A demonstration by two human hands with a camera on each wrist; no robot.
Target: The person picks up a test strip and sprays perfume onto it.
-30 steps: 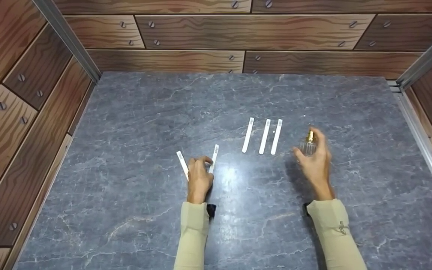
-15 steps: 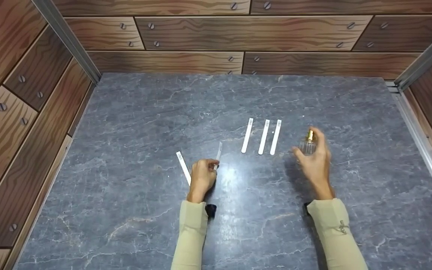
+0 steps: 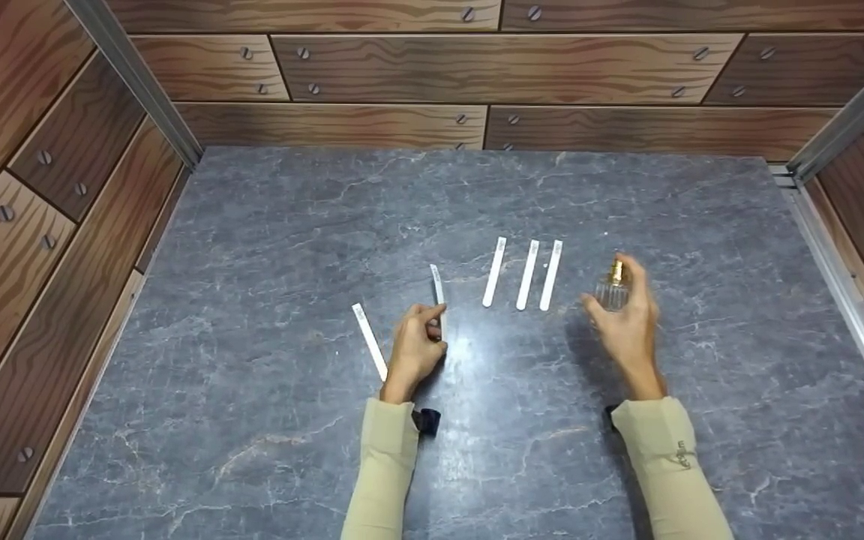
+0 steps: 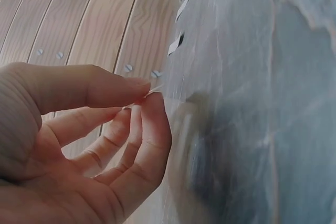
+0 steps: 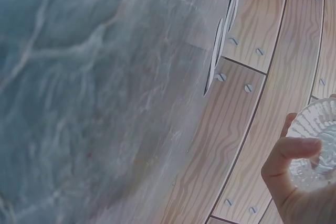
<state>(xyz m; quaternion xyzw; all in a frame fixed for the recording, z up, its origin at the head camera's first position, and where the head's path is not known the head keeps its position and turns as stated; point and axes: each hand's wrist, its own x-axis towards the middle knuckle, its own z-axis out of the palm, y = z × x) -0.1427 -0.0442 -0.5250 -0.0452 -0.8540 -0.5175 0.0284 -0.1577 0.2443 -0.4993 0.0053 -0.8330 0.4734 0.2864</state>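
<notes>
Leftmost: a thin, flat white strip, loose (image 3: 368, 339), on the grey marbled counter (image 3: 252, 450), far end leaning left, small marking there too tiny to read. Its near end runs in beside the left wrist — contact can't be told.

Next, the left hand (image 3: 413, 346): thumb and index finger pinch a second thin, flat white strip (image 3: 437, 283) at its nearer part. Long axis runs near-far, far end tipped slightly left and sticking out past the fingers. Left wrist view has it almost edge-on; clearance off the counter can't be told.

Then three more flat white strips, side by side, apart from each other and roughly parallel, far ends leaning right: left one (image 3: 495, 271), middle one (image 3: 528, 274), right one (image 3: 551, 274). The right pair sits closer together.

Rightmost, the right hand (image 3: 631, 326): fingers curled round a clear fluted glass bottle with a gold top (image 3: 612, 295), index finger at the top. Contents can't be told.

Key relation: bottle lies well right of the pinched strip, about level with its far half — the three-strip row sits between. Right hand has the bottle, left the strip.
</notes>
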